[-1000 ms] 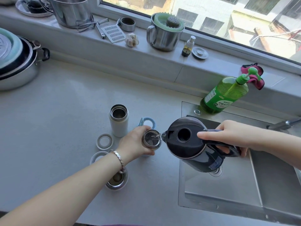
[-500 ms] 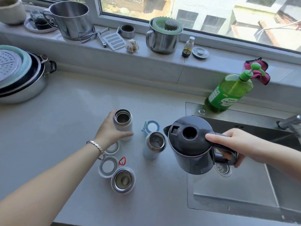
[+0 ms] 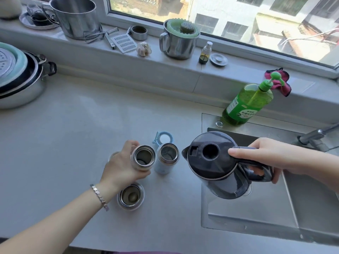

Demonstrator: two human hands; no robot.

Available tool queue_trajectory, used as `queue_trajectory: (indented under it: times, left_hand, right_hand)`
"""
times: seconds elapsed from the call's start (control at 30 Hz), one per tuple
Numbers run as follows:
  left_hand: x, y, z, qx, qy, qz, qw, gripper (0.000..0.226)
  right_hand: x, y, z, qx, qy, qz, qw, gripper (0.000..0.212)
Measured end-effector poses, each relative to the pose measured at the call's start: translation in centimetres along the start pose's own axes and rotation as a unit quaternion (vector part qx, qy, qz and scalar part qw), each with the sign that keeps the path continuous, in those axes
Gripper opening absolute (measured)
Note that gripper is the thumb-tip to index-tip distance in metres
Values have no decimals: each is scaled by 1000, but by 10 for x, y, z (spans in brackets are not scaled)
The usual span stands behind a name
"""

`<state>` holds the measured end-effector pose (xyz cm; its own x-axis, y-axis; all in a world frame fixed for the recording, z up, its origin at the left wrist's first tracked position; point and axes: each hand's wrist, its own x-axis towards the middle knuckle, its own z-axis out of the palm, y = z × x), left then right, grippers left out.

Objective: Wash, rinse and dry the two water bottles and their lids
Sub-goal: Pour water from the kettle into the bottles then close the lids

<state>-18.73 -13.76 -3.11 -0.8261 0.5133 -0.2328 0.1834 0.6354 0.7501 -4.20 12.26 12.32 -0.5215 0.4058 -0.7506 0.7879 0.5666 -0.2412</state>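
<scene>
My left hand (image 3: 121, 166) grips the white bottle (image 3: 143, 158), open-mouthed, right beside the pale blue bottle (image 3: 166, 158) that stands upright on the counter. My right hand (image 3: 264, 156) holds the handle of a dark electric kettle (image 3: 212, 162), upright, with its spout pointing at the blue bottle. A blue ring lid (image 3: 164, 138) lies just behind the bottles. A steel-lined lid (image 3: 130, 196) rests open side up in front of them, below my left hand.
The steel sink (image 3: 256, 213) lies to the right, under the kettle, with a tap (image 3: 317, 134) at its far right. A green soap bottle (image 3: 244, 103) stands behind the sink. Pots (image 3: 20, 77) sit at the left; mugs and small items line the windowsill.
My left hand let go of the blue bottle, took the white one and brought it next to the blue one. The kettle tipped back upright from pouring.
</scene>
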Motion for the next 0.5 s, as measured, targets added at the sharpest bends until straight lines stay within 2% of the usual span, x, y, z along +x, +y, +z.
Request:
queue_trajectory:
  times: [0.07,0.2,0.37,0.5]
  left_hand:
    - [-2,5,5,27,-10,3,1000,60]
    - [-4,13,9,43,-15,12,999,53]
    - [-8,12,6,63,-22,4,998,52]
    - [-9,11,4,57,-28,-4,998,52]
  right_hand:
    - [-4,-7,-5,-29,-8,-3,1000,88]
    - [-13,-30,-12,-68,-13,-21,997,72]
    - [-12,-56,-15,-122,-19,-37,992,77]
    - [-11,-80,-11,-157,-8,-12,987,69]
